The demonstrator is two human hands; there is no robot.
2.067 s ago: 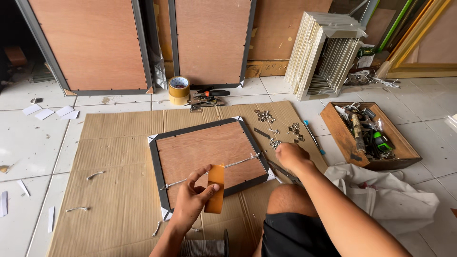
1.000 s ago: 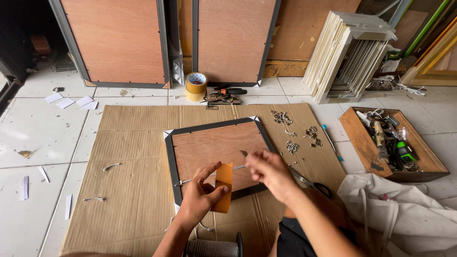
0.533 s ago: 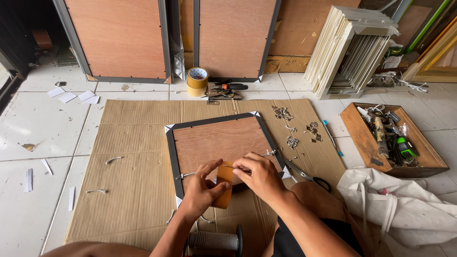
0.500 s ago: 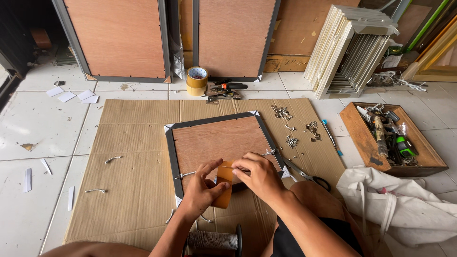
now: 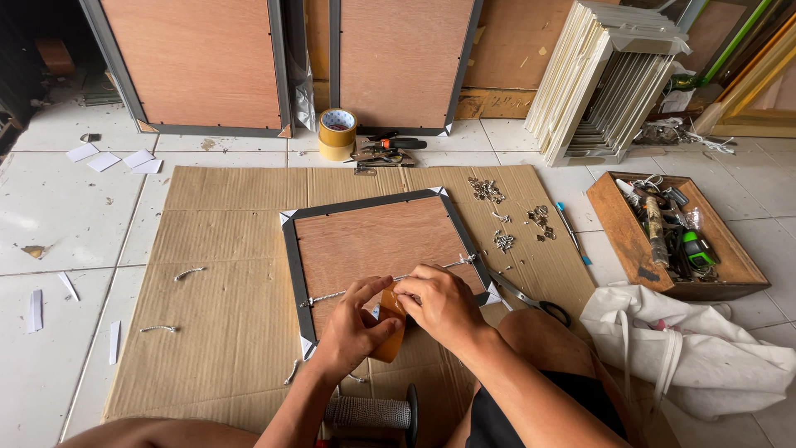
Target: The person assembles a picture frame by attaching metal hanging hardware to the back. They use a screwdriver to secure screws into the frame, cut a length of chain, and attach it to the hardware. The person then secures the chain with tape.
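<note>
While the picture frame [image 5: 377, 253] lies face down on the cardboard sheet [image 5: 224, 282], its plywood back is already in place, its corners are capped in white, and a hanging wire [image 5: 431, 270] runs across it from the left rail to the right. What seems left, judging by the hands, is work with the tape; no strip shows on the frame yet.

The left hand [image 5: 352, 332] is closed around a small roll of brown tape [image 5: 388, 336], held at the frame's six o'clock edge. The right hand [image 5: 439, 305] is pinched shut on the roll's top, fingertips meeting the left thumb, apparently picking at the tape's end. A wire spool [image 5: 373, 412] stands at six o'clock from the hands, scissors [image 5: 531, 299] at three o'clock.

Two seconds earlier the right hand rested out at the frame's right edge, away from the roll; it has since come across to join the left, which has kept the roll throughout.
</note>
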